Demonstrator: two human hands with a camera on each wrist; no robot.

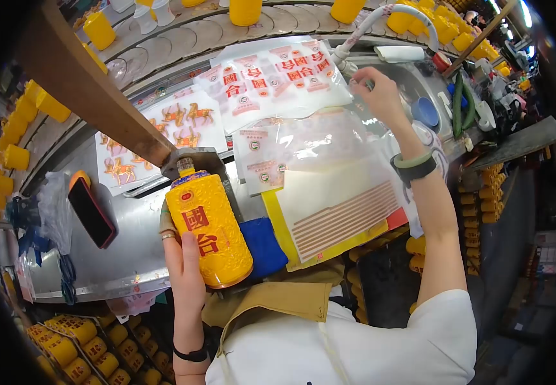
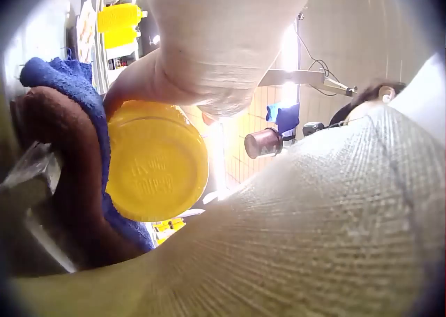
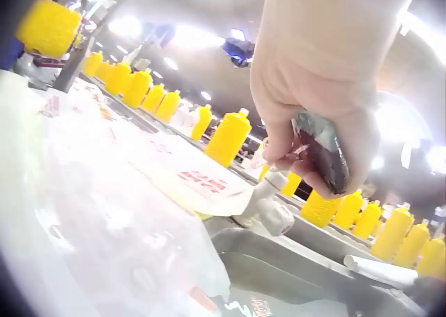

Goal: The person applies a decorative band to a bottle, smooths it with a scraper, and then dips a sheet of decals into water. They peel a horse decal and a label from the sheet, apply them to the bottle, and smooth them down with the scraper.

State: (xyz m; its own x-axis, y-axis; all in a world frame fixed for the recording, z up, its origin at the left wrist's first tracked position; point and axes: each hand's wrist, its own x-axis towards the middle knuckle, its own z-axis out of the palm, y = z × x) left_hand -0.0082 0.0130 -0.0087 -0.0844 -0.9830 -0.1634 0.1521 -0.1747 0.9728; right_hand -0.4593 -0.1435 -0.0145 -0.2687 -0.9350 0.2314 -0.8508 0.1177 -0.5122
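In the head view a yellow bottle (image 1: 219,221) with red characters leans on a blue cloth (image 1: 262,247), its neck at a metal bracket (image 1: 194,160). My left hand (image 1: 187,266) grips its left side. The left wrist view shows the bottle's round base (image 2: 157,163), with my left hand (image 2: 209,52) above it. My right hand (image 1: 382,96) hovers by the upper right corner of a red-printed sheet (image 1: 246,106). In the right wrist view my right hand (image 3: 320,73) has bent fingers, thumb and fingertips close together; whether something small is between them is unclear.
A wooden beam (image 1: 92,83) slants to the bracket. Gold deer stickers (image 1: 188,125) lie left, a phone (image 1: 92,212) beyond them. A white faucet (image 1: 342,54) and a blue cup (image 1: 424,111) stand right. Yellow bottles line the conveyor (image 1: 194,38) behind. Striped strips (image 1: 345,221) lie in front.
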